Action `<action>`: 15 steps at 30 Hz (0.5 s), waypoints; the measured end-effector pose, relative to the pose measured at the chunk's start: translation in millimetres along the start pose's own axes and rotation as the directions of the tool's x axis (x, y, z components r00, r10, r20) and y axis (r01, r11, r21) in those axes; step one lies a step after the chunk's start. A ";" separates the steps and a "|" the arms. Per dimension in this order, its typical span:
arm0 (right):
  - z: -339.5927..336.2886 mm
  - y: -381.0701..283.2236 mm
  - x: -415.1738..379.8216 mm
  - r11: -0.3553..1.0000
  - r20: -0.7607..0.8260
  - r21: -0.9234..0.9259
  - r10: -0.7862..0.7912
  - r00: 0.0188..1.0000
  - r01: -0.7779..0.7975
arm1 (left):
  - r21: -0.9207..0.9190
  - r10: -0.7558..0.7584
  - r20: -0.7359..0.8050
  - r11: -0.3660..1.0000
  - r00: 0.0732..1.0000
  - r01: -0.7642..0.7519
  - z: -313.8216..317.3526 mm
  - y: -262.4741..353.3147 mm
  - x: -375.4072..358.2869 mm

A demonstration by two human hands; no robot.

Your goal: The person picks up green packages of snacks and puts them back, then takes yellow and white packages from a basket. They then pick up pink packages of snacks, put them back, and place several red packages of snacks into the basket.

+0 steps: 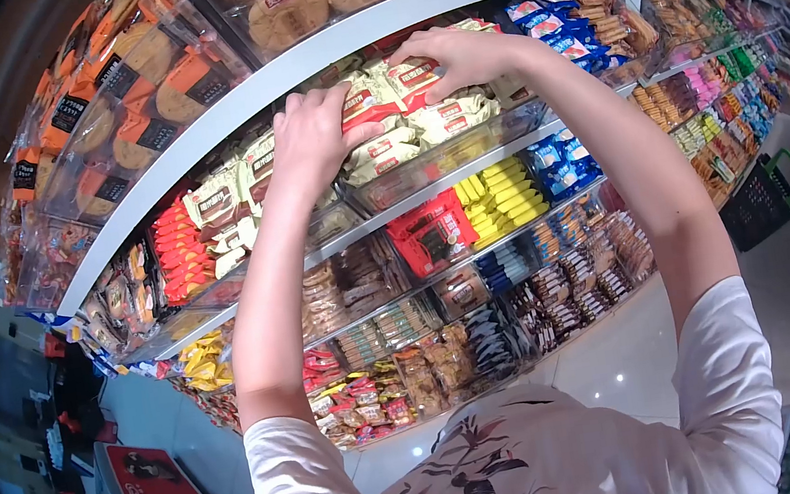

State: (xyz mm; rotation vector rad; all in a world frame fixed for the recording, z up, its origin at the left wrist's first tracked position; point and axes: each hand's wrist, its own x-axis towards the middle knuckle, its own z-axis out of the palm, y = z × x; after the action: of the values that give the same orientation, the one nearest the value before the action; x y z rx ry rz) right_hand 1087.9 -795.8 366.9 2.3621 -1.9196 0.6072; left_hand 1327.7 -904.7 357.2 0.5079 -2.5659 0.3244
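Note:
My left hand [311, 137] reaches into a shelf bin, its fingers bent over a cream-and-red snack packet [368, 101] and its thumb along the lower edge. Beside it, my right hand [461, 58] curls over another cream-and-red snack packet [414, 77], fingers on top and thumb at the lower side. Both packets stand side by side between my hands. Several flatter cream packets [450, 116] lie in front of them, behind a clear bin wall [433, 161]. The fingertips of my left hand are partly hidden among the packets.
A white shelf edge [223, 99] curves just above my hands, with bagged round biscuits [287, 15] over it. Red packets [182, 252] lie to the left, blue packets [545, 24] to the right. Yellow packets [504, 199] fill a lower bin. A dark basket [758, 206] stands at right.

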 end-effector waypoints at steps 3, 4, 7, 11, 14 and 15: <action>1.7 1.5 -0.3 0.998 0.012 0.052 0.025 1.000 -0.025 | 0.028 0.014 -0.034 1.000 0.999 -0.013 5.7 1.9 1.2; -0.1 -1.0 -1.8 0.998 0.013 0.052 0.036 0.999 -0.037 | 0.030 0.012 -0.059 1.000 0.998 -0.011 7.2 4.0 0.5; 3.7 -2.0 -10.4 1.000 -0.085 -0.011 -0.006 0.996 0.005 | 0.022 -0.002 -0.122 1.000 0.993 0.004 9.8 8.7 -3.3; 5.7 3.6 -23.5 0.998 -0.185 -0.052 -0.053 0.981 0.044 | -0.019 -0.017 -0.134 1.000 0.991 0.014 7.9 10.2 -3.2; 2.0 7.1 -30.4 0.992 -0.224 -0.119 0.017 0.974 -0.044 | -0.028 -0.027 -0.076 0.999 0.997 0.024 8.3 8.1 -0.4; 3.6 7.0 -31.4 0.994 -0.240 -0.089 0.043 0.970 -0.066 | -0.017 -0.021 -0.071 1.000 0.997 0.019 11.0 6.2 1.0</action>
State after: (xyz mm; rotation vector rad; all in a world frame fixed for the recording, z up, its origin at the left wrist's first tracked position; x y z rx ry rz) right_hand 1077.2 -769.1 352.0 2.0779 -1.8691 0.7452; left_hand 1319.7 -902.9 347.7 0.5066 -2.4912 0.3081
